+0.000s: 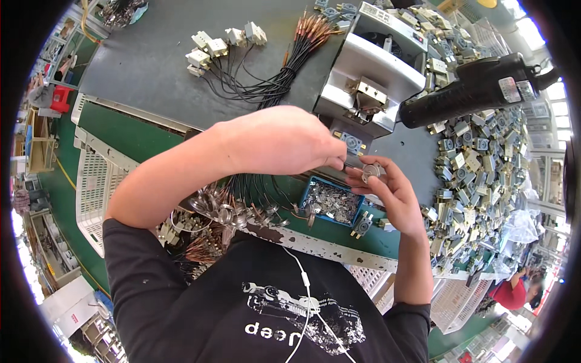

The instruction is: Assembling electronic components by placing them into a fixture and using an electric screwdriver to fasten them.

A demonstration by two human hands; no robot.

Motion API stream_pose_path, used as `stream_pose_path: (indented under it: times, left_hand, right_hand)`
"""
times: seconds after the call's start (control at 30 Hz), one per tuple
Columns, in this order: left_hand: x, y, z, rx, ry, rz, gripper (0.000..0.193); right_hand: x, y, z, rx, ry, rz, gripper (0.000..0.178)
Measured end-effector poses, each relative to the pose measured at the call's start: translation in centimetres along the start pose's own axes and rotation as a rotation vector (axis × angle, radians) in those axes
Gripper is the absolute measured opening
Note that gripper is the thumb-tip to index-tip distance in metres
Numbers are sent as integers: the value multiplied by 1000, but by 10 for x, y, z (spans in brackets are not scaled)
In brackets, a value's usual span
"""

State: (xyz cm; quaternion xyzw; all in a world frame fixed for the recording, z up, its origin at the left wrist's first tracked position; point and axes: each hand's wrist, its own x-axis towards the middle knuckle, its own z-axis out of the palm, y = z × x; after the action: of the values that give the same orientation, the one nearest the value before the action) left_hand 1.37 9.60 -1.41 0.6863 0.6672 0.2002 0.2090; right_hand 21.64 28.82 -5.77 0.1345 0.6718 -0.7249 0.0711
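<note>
Your right hand (390, 192) pinches a round metal piece (371, 173) between thumb and fingers, near the blue tray (327, 219). Your left hand (308, 145) sits just beside it, grip partly hidden; cannot tell its hold.

Machine (374, 65) blocks ahead; far-left tabletop (142, 78) offers passage.

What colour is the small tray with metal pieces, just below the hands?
The tray is blue; it shows best in the head view.
</note>
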Motion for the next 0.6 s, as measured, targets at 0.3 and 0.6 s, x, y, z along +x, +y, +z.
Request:
stream_pose_path:
  times: [0.3,0.6]
  left_hand:
    - [-8,-4,-5,5,93,-19,15]
    - [-10,-7,-2,-34,68,68,13]
  right_hand:
    - [10,-3,10,129,15,3,42]
    - [-1,-5,30,-755,563,-441,35]
